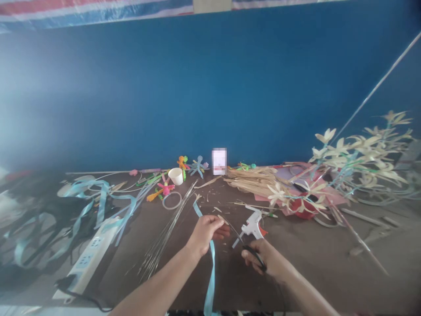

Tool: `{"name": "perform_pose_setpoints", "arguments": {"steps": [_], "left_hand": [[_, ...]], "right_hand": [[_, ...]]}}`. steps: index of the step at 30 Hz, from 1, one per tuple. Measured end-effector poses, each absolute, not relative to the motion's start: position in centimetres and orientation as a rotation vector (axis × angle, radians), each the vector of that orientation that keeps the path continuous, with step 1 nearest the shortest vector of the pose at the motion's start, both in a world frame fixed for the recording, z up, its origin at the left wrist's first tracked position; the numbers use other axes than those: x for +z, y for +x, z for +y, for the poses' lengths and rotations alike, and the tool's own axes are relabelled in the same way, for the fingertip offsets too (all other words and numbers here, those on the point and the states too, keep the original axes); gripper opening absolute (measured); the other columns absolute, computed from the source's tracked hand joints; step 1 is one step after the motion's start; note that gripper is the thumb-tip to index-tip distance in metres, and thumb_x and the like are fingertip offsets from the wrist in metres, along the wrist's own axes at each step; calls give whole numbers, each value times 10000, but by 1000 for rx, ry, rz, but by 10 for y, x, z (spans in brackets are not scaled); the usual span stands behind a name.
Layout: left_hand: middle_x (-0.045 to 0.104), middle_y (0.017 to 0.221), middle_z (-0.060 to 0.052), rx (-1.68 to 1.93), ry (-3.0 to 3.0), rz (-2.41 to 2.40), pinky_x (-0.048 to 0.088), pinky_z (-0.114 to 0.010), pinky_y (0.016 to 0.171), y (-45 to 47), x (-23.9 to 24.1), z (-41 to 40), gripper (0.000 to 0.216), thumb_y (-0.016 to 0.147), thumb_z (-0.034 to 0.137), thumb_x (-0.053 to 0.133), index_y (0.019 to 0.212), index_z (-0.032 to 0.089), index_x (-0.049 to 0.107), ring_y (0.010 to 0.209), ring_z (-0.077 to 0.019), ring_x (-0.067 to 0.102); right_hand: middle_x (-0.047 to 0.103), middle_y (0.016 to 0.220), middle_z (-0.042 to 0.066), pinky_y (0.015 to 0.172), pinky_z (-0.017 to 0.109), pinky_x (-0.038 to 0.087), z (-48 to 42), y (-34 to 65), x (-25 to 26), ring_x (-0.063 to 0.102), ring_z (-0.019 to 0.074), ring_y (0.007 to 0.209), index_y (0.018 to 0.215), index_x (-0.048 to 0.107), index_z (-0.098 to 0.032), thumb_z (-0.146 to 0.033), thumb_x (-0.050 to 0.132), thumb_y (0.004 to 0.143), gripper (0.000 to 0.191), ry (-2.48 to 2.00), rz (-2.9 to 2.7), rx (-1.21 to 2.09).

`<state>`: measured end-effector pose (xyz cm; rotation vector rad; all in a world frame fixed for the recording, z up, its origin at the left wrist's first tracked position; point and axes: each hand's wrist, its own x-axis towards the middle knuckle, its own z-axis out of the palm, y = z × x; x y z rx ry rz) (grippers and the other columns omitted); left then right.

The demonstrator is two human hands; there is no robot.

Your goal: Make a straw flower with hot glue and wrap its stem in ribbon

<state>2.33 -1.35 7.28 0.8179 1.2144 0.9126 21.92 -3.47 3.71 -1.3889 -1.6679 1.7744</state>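
Observation:
My left hand is in the middle of the table, thumb and fingers pinched on a small pale petal-like strip. My right hand is closed around the black handles of a pair of scissors. Their thin blades point up and left and meet the strip by my left fingertips; whether they touch it I cannot tell. A light blue ribbon runs under my left hand toward the table's front edge. Just beyond my right hand lies a white glue gun with an orange trigger.
Thin wires lie left of my left forearm, beside a white power strip. Dried husk strips and pale artificial flowers spread at right. A white cup, pipe-cleaner figures and a lit screen stand near the blue wall.

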Motion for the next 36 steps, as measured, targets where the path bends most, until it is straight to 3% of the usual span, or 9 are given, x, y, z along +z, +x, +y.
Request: {"name": "perform_pose_setpoints", "arguments": {"steps": [13, 19, 29, 36], "left_hand": [[655, 662, -65, 810, 987, 1152, 440, -232, 544, 22, 79, -16, 167, 705, 246, 522, 683, 117, 626, 596, -155, 616], [654, 651, -66, 813, 959, 1162, 442, -236, 544, 23, 77, -17, 169, 696, 251, 532, 668, 114, 628, 591, -158, 614], [662, 654, -71, 801, 895, 1172, 444, -257, 560, 24, 72, -17, 175, 684, 271, 554, 660, 114, 627, 573, -159, 612], [666, 668, -70, 803, 886, 1165, 429, -239, 551, 24, 72, -17, 179, 685, 279, 558, 676, 117, 632, 586, -153, 615]], "right_hand": [[452, 380, -33, 357, 179, 228, -20, 229, 31, 345, 49, 344, 521, 491, -138, -498, 554, 695, 405, -1383, -1949, 1682], [409, 391, -43, 358, 183, 222, -23, 227, 33, 333, 51, 357, 545, 509, -131, -507, 539, 704, 409, -1394, -1932, 1663], [255, 473, -62, 397, 206, 153, -23, 226, 37, 221, 55, 453, 492, 352, -157, -477, 569, 684, 432, -1408, -2003, 1570], [245, 479, -62, 403, 210, 153, -25, 226, 41, 216, 57, 462, 494, 325, -162, -472, 559, 697, 438, -1419, -1999, 1544]]}}
